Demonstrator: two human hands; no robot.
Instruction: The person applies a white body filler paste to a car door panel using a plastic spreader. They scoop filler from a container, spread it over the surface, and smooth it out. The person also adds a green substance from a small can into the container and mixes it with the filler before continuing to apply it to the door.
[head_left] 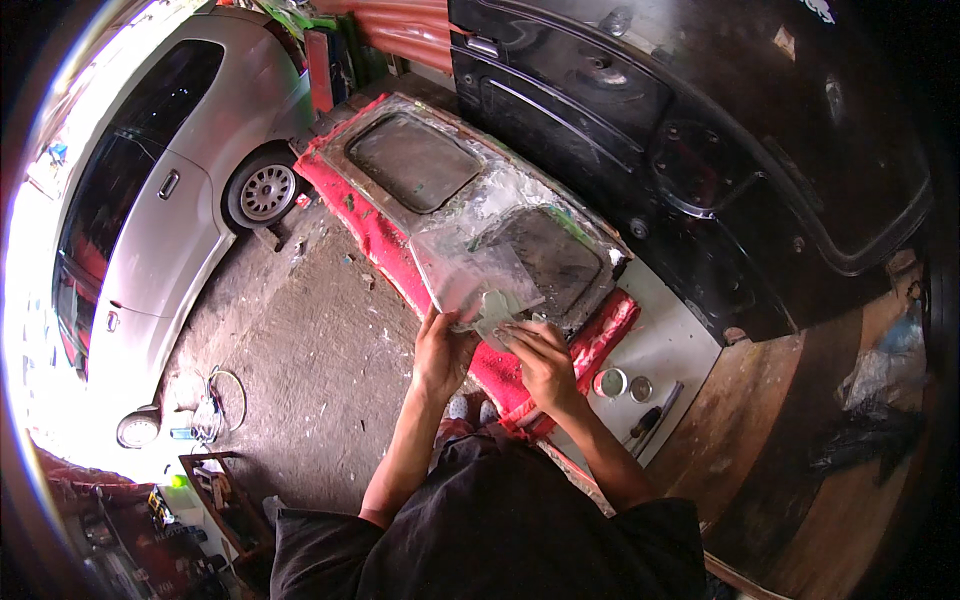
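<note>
- My left hand [440, 355] has a narrow grip, pinching the near edge of the translucent sheet [465, 268] at about its 7 o'clock corner.
- My right hand [545, 362] bends its fingers over the pale grey-green paste [495, 306]; they cover too much for me to tell whether this grip closes on a spreader or only on the sheet.
- The sheet lies at 12 o'clock from my hands, over the near half of the worn panel [505, 190].
- I judge the work to be partway: paste is out on the sheet, and whitish patches already mark the panel between its two recessed windows. The surface looks rough and uneven, so smoothing seems left.
- The panel's long axis runs from 10 o'clock to 4 o'clock, its near end toward 4; the sheet's free side points to 1 o'clock.
- Red cloth [362, 222] lies under the panel, showing along its 8 o'clock side.
- At 4 o'clock, the white tabletop [682, 338] carries an open can [609, 382], a smaller round tin [640, 388] and a dark-handled tool [647, 422].
</note>
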